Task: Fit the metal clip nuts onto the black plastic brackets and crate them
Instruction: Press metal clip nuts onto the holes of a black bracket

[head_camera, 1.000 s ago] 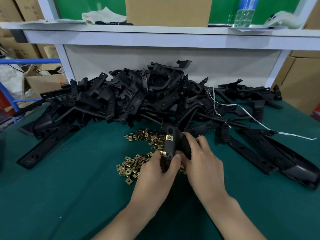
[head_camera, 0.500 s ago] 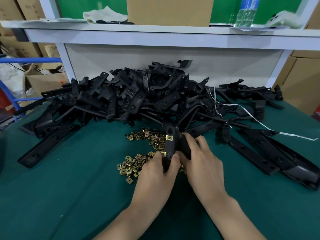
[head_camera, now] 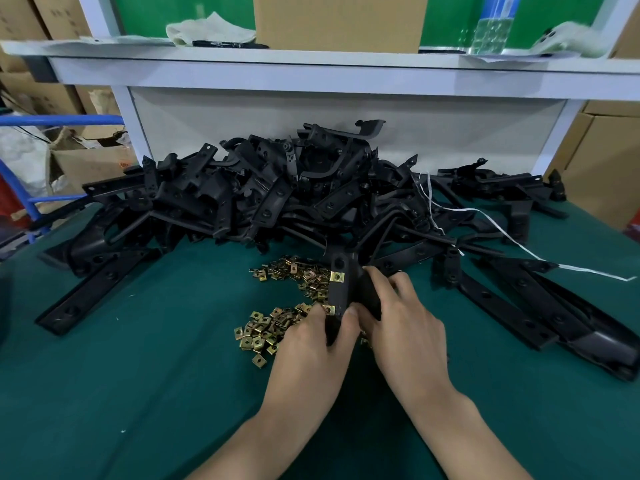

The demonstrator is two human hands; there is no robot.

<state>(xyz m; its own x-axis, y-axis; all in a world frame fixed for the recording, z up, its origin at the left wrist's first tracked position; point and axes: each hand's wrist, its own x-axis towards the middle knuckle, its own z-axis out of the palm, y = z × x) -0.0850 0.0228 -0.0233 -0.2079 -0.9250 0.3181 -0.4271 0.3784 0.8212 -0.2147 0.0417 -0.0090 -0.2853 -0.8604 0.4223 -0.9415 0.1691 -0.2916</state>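
Both hands meet over the middle of the green tabletop [head_camera: 138,375], a little nearer its front edge than its back, and share one black plastic bracket [head_camera: 341,289]. The bracket stands on end and tilts slightly, its upper end pointing towards the back.

The left hand [head_camera: 311,344] wraps curled fingers around the bracket's lower end from the left, with the thumb laid across the near face. The right hand [head_camera: 405,327] grips the bracket's right side, fingers bent around it and knuckles up. Neither hand is open.

One fitted clip nut [head_camera: 337,277] sits clipped on the bracket's left edge, above both hands. A second clip nut [head_camera: 328,310] shows lower on the same edge, right at the left fingertips; whether those fingers press it cannot be told.

The loose clip nuts [head_camera: 266,332] lie scattered on the tabletop just left of the hands, running back towards the heap.

The heap of brackets [head_camera: 277,195] fills the back of the tabletop from the left edge almost to the right. A long flat bracket [head_camera: 93,292] lies near the left edge, and more brackets [head_camera: 519,306] lie towards the right edge. A white strap [head_camera: 502,233] trails over the heap's right part.

Above, a white shelf [head_camera: 311,64] carries a cardboard box [head_camera: 339,22], a cloth [head_camera: 207,29] and a marker [head_camera: 228,45].
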